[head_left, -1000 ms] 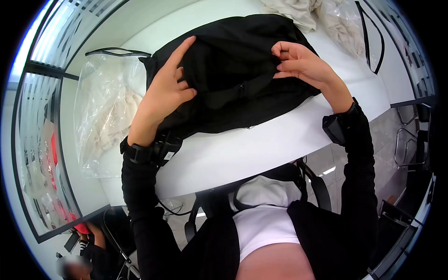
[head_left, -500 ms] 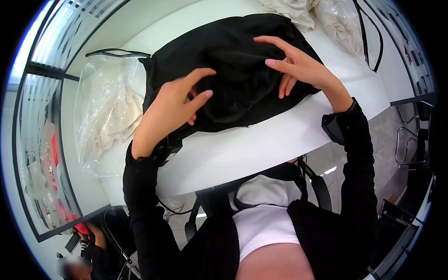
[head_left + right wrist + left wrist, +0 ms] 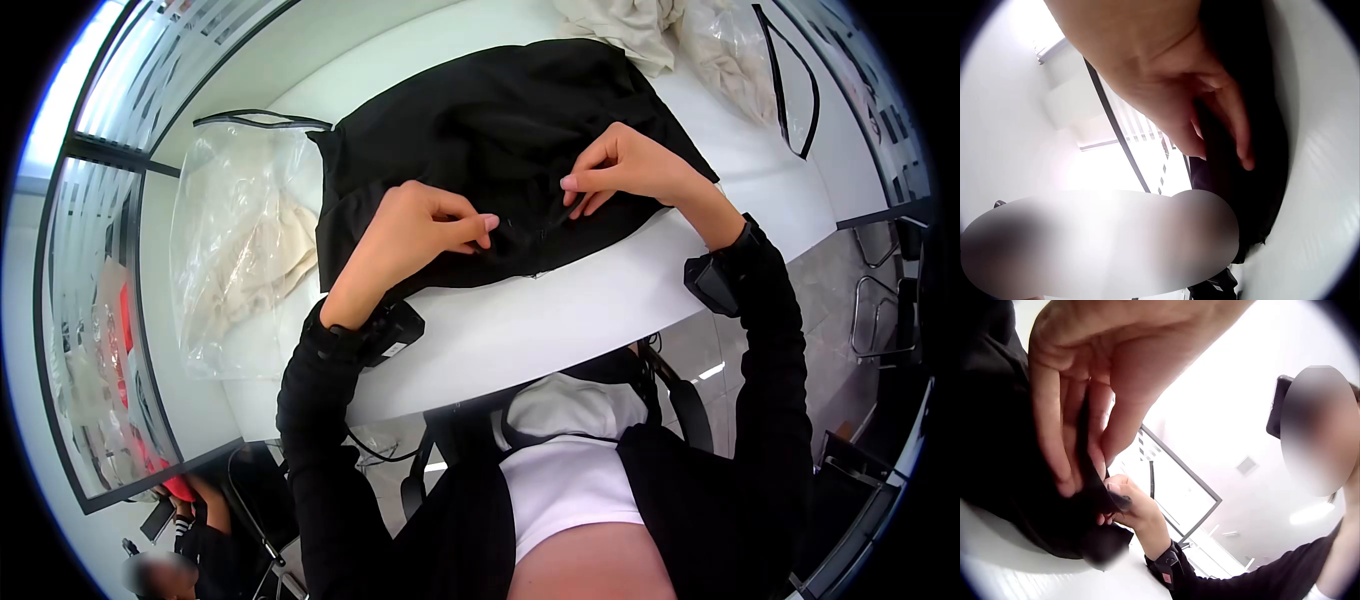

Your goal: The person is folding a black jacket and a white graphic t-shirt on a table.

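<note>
A black garment (image 3: 440,120) lies spread over the white table, its lower edge near the table's front side. The left hand (image 3: 415,235) pinches a fold of the cloth near that edge; in the left wrist view, the fold of black fabric (image 3: 1088,462) runs between the left hand's (image 3: 1104,375) thumb and fingers. The right hand (image 3: 635,170) pinches another part of the cloth a short way to the right. In the right wrist view, black cloth (image 3: 1219,150) passes between the thumb and fingers of the right hand (image 3: 1172,87).
On the left of the white table (image 3: 480,340) lies a clear bag (image 3: 235,250) with beige cloth inside and a black-edged opening. Beige cloth (image 3: 630,25) and another clear bag (image 3: 735,60) lie at the back right. A glazed partition stands on the left, with another person at the lower left.
Both hands have come lower and closer together on the garment, from spread fingers half a second ago to pinching the cloth. The garment's opening has closed up and its top lies flatter.
</note>
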### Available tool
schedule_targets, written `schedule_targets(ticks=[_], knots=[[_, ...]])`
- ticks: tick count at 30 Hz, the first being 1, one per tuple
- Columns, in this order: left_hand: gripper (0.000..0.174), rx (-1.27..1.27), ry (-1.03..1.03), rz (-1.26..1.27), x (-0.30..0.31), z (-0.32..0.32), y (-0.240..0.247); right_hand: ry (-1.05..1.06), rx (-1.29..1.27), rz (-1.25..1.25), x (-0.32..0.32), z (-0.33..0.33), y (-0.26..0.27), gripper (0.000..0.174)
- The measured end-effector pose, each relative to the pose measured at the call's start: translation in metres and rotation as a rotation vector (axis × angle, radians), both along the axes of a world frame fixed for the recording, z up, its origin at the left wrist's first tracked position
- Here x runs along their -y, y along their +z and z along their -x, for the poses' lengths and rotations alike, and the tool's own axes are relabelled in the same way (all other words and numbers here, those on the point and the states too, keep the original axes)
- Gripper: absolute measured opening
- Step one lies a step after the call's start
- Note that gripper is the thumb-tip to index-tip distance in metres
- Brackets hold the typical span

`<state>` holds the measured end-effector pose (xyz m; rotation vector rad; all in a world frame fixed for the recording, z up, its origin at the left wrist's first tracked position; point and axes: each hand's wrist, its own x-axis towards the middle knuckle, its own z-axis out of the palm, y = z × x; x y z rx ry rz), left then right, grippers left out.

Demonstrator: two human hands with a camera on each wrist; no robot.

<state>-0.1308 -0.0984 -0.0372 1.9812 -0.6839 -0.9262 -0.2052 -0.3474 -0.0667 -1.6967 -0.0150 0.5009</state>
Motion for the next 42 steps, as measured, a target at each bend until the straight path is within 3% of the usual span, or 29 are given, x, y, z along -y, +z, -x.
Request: schedule_targets(ticks=[3, 6, 12, 21, 33, 36, 42], knots=[[0.022, 0.231, 0.028, 0.0, 0.001, -0.001, 0.001, 0.002, 0.1, -0.014, 0.001, 0.0, -0.003, 0.015], [0.016, 0.227, 0.1, -0.001, 0.0, -0.003, 0.001, -0.042, 0.158, 0.055, -0.003, 0.002, 0.007, 0.017], [0.016, 0.058, 0.197, 0.27, -0.001, -0.006, -0.006, -0.095, 0.174, 0.038, 0.0, 0.0, -0.004, 0.025], [0.022, -0.064, 0.241, 0.419, -0.005, -0.014, -0.005, -0.239, 0.206, -0.269, -0.001, -0.001, -0.006, 0.02], [0.023, 0.005, 0.225, 0.456, -0.005, -0.015, -0.002, -0.316, 0.338, -0.363, 0.002, -0.001, -0.005, 0.016], [0.014, -0.093, 0.24, 0.434, -0.005, -0.018, -0.012, -0.283, 0.204, -0.371, 0.004, 0.0, -0.005, 0.013], [0.025, -0.304, 0.106, 0.227, 0.002, -0.007, 0.007, -0.22, 0.104, -0.251, -0.007, 0.002, 0.008, 0.018]])
